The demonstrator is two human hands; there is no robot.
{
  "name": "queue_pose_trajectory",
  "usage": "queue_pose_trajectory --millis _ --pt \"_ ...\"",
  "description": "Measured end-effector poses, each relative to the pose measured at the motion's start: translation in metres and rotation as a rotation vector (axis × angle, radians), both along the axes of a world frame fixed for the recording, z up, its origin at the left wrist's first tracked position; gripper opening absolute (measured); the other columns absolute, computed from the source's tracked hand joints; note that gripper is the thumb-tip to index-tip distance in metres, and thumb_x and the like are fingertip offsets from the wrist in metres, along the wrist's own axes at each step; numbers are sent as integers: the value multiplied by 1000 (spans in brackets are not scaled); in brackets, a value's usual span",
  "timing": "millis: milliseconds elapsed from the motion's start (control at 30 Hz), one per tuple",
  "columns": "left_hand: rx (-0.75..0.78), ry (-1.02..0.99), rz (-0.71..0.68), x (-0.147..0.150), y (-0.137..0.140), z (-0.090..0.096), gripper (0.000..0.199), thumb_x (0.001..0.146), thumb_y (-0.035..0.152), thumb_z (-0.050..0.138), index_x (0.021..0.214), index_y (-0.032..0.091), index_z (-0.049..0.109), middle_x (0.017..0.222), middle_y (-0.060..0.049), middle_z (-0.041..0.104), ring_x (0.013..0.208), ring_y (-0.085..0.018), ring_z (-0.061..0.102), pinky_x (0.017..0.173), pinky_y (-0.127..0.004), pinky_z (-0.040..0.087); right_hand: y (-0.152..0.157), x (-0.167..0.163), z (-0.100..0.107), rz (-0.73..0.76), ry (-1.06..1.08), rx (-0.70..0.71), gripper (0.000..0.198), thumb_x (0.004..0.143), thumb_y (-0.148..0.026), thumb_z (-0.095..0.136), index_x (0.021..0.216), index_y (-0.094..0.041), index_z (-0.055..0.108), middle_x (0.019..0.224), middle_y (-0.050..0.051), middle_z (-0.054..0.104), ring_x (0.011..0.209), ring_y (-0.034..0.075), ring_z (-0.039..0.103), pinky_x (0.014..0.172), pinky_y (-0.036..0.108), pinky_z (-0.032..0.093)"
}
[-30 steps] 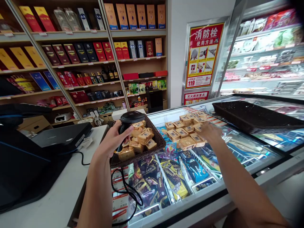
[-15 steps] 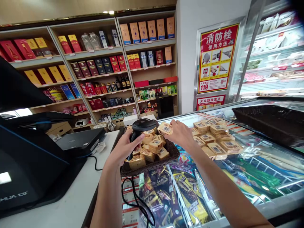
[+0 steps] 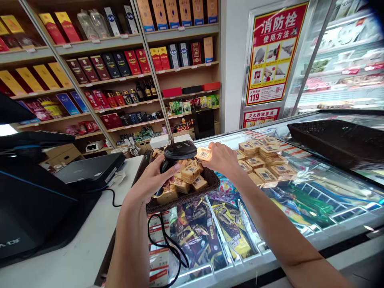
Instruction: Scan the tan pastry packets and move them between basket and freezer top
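My left hand is closed around the handle of a black barcode scanner, whose head points right. Just in front of that head, my right hand pinches a small wrapped snack pack with its barcode side showing. Below both hands sits a dark woven basket filled with more beige snack packs. To the right, a stack of similar packs lies on the glass freezer top. The scanner's black cable hangs in loops in front of the basket.
A glass-topped freezer with bagged ice creams inside spans the front and right. On it at right lies a black tray. The white counter at left carries a dark checkout machine. Shelves of boxed bottles line the back wall.
The view has tilted down and shifted slightly. My right hand still holds the snack pack near the scanner head, and my left hand keeps its grip on the scanner.
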State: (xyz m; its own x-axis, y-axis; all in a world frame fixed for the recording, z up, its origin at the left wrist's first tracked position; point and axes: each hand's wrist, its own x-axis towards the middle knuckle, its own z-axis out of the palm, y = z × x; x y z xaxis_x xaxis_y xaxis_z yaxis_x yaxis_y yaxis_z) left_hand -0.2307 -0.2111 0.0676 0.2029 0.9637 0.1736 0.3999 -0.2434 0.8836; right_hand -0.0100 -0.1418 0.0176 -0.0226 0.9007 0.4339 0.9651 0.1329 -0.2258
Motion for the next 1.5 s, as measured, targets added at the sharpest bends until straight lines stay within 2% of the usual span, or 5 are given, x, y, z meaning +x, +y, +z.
queue_pose_trajectory --millis 367,700,1033,1233,1500 --pt "-27 -11 29 -19 7 -3 45 81 58 70 98 20 54 64 4 57 60 -12 51 55 -22 39 22 7 -16 -56 11 -277 47 81 -49 66 106 -10 67 105 21 70 101 32 67 79 35 49" --pt "-33 -14 37 -18 7 -1 44 80 58 72 95 20 54 66 4 57 60 -11 51 54 -21 39 50 -1 -46 220 230 -124 40 98 -34 50 132 -13 50 133 18 59 113 24 63 92 32 47" --pt "-25 54 36 -18 8 4 45 76 60 73 92 21 56 64 3 57 58 -13 50 53 -23 37 55 87 -29 -156 -14 -147 37 95 -34 51 124 -13 58 128 19 62 120 32 57 97 40 45" --pt "-29 57 13 -15 11 1 47 77 60 72 97 21 55 65 3 57 59 -14 50 54 -24 38 83 141 -80 -393 8 -8 52 94 -33 50 139 -8 44 154 24 35 145 36 28 113 46 28" --pt "-40 38 13 -14 11 1 48 78 61 71 99 20 55 66 3 55 58 -12 49 52 -23 37 101 138 -115 -413 63 -79 48 91 -34 54 131 -7 51 133 28 52 125 40 48 100 47 36"
